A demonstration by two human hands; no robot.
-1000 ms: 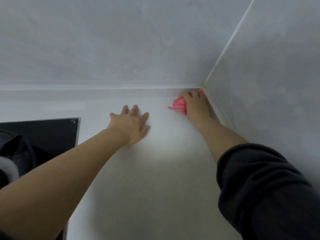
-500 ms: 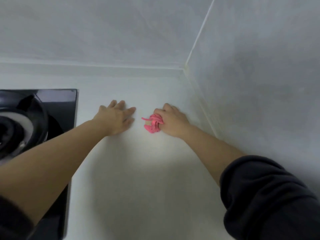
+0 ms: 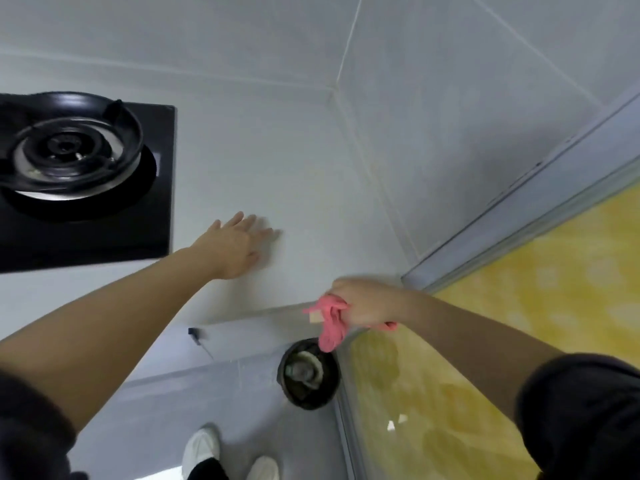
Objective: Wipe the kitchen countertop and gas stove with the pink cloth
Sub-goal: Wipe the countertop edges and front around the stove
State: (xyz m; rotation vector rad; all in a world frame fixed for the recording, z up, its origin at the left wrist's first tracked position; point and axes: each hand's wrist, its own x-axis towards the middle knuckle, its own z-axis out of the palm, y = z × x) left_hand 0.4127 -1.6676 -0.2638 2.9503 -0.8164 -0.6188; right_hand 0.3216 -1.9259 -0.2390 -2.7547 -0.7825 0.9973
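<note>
Looking down at a smooth white countertop [image 3: 277, 168] tucked into a corner of pale grey tiled walls [image 3: 207, 36]. A glossy black glass gas stove [image 3: 104, 233] sits far left, with a round metal burner [image 3: 65, 150] on it. The left hand [image 3: 232, 247] lies flat on the counter, fingers straight and a bit spread. The right hand [image 3: 367, 303] is at the near right edge, curled around the bunched pink cloth [image 3: 330, 323], which dangles above a round dark bin [image 3: 311, 401]. Yellow patterned floor [image 3: 519, 306] is on the right.
</note>
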